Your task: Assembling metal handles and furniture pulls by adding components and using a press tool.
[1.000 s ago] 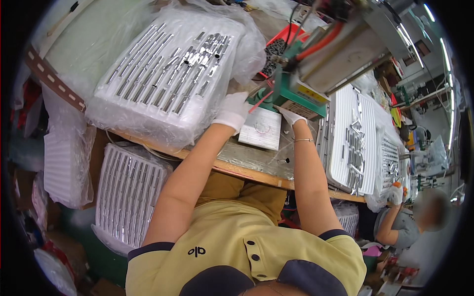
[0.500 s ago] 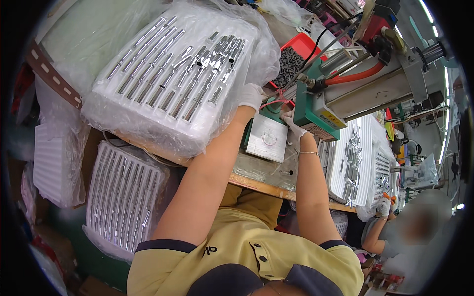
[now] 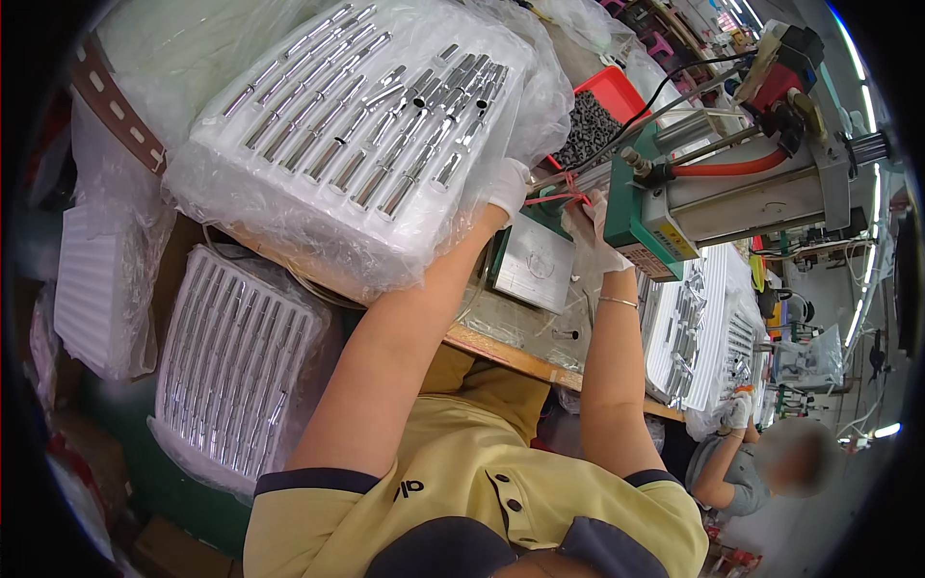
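Note:
My left hand (image 3: 508, 188), in a white glove, is beside the right edge of the foam tray (image 3: 279, 188) with chrome tubes (image 3: 381, 116). Its fingers point away from me and are mostly hidden, so their grip does not show. My right hand (image 3: 602, 239), gloved as well, reaches up against the green head of a pneumatic press (image 3: 631, 217). Its fingertips are near a red cord (image 3: 568, 190); whether they hold anything cannot be made out. Between my wrists lies a square metal plate (image 3: 535, 262) on the press base.
Behind the press stands a red bin (image 3: 617, 91) of small dark parts (image 3: 588, 130). Another tray of tubes (image 3: 231, 356) is low at left. More chrome parts (image 3: 679, 332) lie on white trays at right, where a co-worker's gloved hand (image 3: 739, 412) shows. A small dark-ended piece (image 3: 567, 334) lies near the table edge.
The view has shifted, so the bench and press appear farther right. My right hand has moved a little higher, its fingers closer to the red cord. My left hand stays beside the tray.

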{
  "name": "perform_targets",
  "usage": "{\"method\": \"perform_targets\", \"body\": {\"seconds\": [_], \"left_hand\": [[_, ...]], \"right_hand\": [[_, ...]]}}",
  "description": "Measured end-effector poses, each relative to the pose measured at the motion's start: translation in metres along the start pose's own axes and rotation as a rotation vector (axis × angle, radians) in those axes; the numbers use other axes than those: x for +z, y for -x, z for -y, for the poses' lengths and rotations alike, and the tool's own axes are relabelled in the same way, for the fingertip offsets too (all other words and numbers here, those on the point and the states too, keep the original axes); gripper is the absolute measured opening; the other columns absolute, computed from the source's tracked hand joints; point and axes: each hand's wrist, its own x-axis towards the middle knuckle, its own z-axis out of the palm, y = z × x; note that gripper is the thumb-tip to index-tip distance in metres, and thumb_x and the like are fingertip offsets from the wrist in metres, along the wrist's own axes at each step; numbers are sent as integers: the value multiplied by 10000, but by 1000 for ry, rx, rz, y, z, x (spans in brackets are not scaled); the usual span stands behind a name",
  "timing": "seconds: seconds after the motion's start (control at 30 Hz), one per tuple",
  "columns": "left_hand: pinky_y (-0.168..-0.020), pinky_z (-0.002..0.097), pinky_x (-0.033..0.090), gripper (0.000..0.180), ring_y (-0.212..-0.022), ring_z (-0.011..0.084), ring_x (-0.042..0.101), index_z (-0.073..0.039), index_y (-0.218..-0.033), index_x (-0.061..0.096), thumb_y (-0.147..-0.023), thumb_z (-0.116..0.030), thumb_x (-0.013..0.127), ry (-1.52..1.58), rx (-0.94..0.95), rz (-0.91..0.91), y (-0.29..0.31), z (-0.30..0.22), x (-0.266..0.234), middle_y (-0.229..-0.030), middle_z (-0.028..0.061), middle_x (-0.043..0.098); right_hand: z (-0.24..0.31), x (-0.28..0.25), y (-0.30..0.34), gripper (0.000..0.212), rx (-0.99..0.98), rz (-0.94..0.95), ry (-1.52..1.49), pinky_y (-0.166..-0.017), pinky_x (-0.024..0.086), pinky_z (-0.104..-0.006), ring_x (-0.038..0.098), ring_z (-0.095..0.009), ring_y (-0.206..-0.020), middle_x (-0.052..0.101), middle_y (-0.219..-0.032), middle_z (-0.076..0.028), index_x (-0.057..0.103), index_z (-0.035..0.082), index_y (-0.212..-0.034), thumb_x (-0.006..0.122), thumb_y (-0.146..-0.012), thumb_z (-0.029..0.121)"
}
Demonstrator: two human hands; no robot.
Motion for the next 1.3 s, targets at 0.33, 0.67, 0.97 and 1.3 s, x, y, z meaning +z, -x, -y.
{"method": "perform_targets", "body": {"seconds": [0.33,0.67,0.97,1.3], "left_hand": [[-666,415,498,177,-695,330,640,-92,-809,711,-723,-245,733,22,-27,63,9,-22,-22,-752,162,656],[-769,382,495,192,-854,315,629,-93,-925,705,-786,-221,676,175,203,-107,18,-63,-54,-895,133,667],[-829,404,480,221,-947,307,610,-144,-1012,702,-841,-248,608,-68,264,87,0,-43,-35,-1006,110,660],[-830,304,492,328,-920,227,658,-89,-1160,650,-836,-135,640,390,-18,291,18,-37,-43,-1083,119,677]], "right_hand": [[-56,29,-14,150,54,51,1,-399,322,-237,428,-68,-449,545,-626,10,630,35,-915,711,-819,116],[-50,29,-23,212,138,193,117,-431,281,-251,398,-47,-479,565,-656,47,654,60,-968,752,-787,113],[-42,36,-21,364,-7,226,268,-807,413,-290,556,-116,-872,668,-997,-16,682,91,-1080,772,-751,217],[8,31,-7,403,-15,281,280,-871,431,-300,579,-139,-929,676,-1070,-38,669,72,-1105,772,-749,228]]}}
